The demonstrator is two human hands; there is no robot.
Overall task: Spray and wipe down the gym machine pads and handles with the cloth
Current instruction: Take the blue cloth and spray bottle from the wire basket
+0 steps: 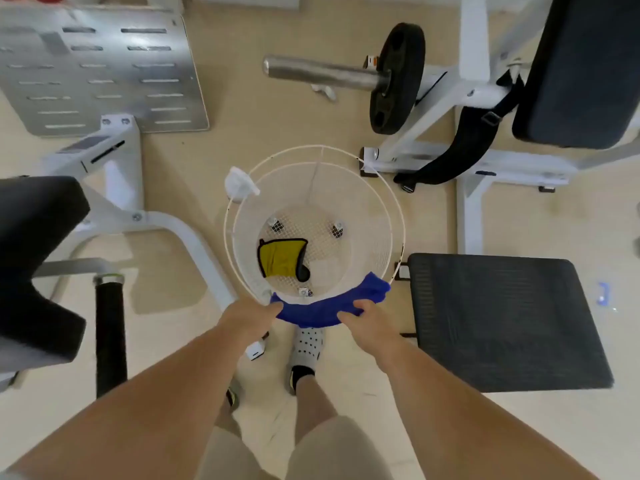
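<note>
A blue cloth (329, 304) lies draped over the near rim of a round white wire basket (381, 216) on the floor. My left hand (247, 318) grips the cloth's left end at the rim. My right hand (365, 320) holds the cloth toward its right end. A white spray bottle head (239, 183) hangs on the basket's far left rim. Inside the basket lies a yellow cloth with dark edging (280, 258). A black seat pad (38, 261) is at the left, with a black foam handle (110, 337) beside it.
A black mesh platform (502, 323) lies to the right of the basket. A white machine frame with a black pad (585, 67), a weight plate (398, 77) on a steel bar and a metal footplate (100, 67) stand beyond. My feet are just behind the basket.
</note>
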